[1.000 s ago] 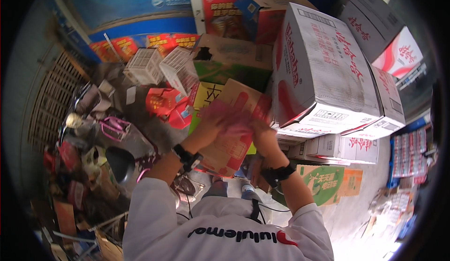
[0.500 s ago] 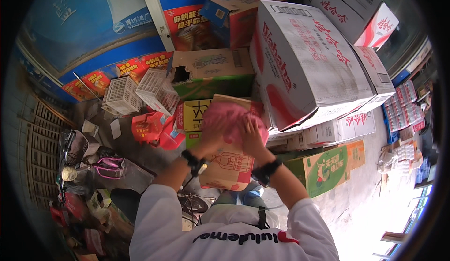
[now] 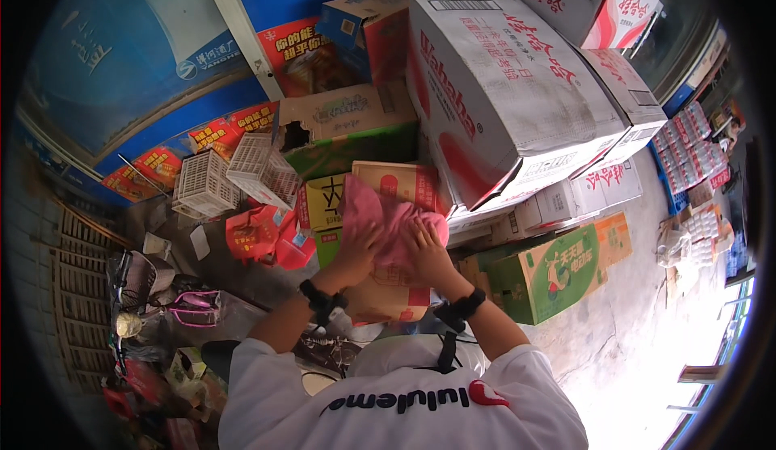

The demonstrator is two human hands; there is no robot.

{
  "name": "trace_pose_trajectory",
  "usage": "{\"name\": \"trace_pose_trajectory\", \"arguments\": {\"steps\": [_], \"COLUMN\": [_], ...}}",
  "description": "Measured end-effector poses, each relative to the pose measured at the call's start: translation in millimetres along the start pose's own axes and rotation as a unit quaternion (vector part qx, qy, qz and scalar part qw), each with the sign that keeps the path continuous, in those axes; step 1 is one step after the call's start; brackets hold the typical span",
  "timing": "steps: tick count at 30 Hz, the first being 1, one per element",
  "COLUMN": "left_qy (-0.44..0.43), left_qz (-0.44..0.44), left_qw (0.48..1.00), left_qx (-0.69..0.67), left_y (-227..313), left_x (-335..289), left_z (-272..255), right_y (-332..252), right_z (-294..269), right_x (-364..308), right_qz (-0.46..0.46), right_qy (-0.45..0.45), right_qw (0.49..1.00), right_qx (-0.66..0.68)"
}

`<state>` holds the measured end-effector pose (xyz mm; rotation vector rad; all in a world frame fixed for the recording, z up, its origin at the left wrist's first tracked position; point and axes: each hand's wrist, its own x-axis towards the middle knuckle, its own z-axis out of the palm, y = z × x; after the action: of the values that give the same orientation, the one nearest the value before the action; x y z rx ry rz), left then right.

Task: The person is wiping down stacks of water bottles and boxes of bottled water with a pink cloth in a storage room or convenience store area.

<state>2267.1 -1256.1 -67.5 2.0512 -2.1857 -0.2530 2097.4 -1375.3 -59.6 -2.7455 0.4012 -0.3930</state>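
A bunched pink cloth lies on top of a tan and red cardboard box in front of me. My left hand rests on the cloth's near left part, fingers spread over it. On the near right part lies my right hand, its fingers apart and flat on the fabric. Neither hand visibly grips the cloth, though the thumbs are partly hidden. A raised fold of the cloth points away on the left. Both wrists carry black bands.
A large white carton stands at the far right, beside a green and brown box. Closer on the right is a green carton. White plastic baskets and red bags sit left, near a bicycle basket.
My hands have moved slightly closer and lower on the cloth, and its shape has shifted, with a fold now standing on the left. The view has shifted a little.
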Motion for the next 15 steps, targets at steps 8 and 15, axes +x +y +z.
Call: {"name": "trace_pose_trajectory", "arguments": {"steps": [8,15], "left_qy": [0.052,0.117], "left_qz": [-0.04,-0.002], "left_qw": [0.998,0.991], "left_qx": [-0.018,0.066], "left_y": [-53,-6], "left_x": [100,39], "left_z": [-8,4], "right_y": [80,33], "right_z": [26,3], "right_x": [97,28], "right_qz": [0.04,0.007], "right_qy": [0.013,0.029], "right_qw": [0.989,0.993], "right_qx": [-0.144,-0.117]}}
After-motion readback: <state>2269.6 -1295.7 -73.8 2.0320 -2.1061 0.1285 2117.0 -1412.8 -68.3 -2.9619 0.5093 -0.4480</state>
